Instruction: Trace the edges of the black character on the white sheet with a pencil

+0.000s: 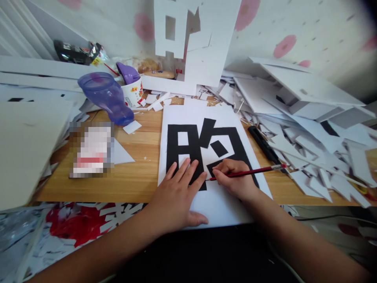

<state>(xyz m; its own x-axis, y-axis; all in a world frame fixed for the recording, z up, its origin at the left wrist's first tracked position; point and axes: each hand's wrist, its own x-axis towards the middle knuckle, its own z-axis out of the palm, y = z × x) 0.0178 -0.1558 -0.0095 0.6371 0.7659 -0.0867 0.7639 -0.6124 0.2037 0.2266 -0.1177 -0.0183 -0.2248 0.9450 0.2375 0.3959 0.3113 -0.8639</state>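
A white board [176, 112] lies on the wooden table, with black cut-out character pieces [193, 135] flat on it. My left hand [181, 192] rests palm down with fingers spread over the lower left of the black shape. In my right hand [238, 179] is a dark red pencil [253, 171], pinched between thumb and fingers. Its tip points left and meets the board beside the black piece's lower edge, close to my left index finger. A small black diamond-shaped piece [218, 148] sits inside the right half of the character.
Wooden table [132, 149] holds a blurred-out object [92, 149] at left, a purple plastic bottle [107, 96] and a paper cup [133, 93] behind. A black-handled tool [263, 144] lies right of the board, near piled white scraps [312, 157]. A cut white sheet [206, 51] stands at the back.
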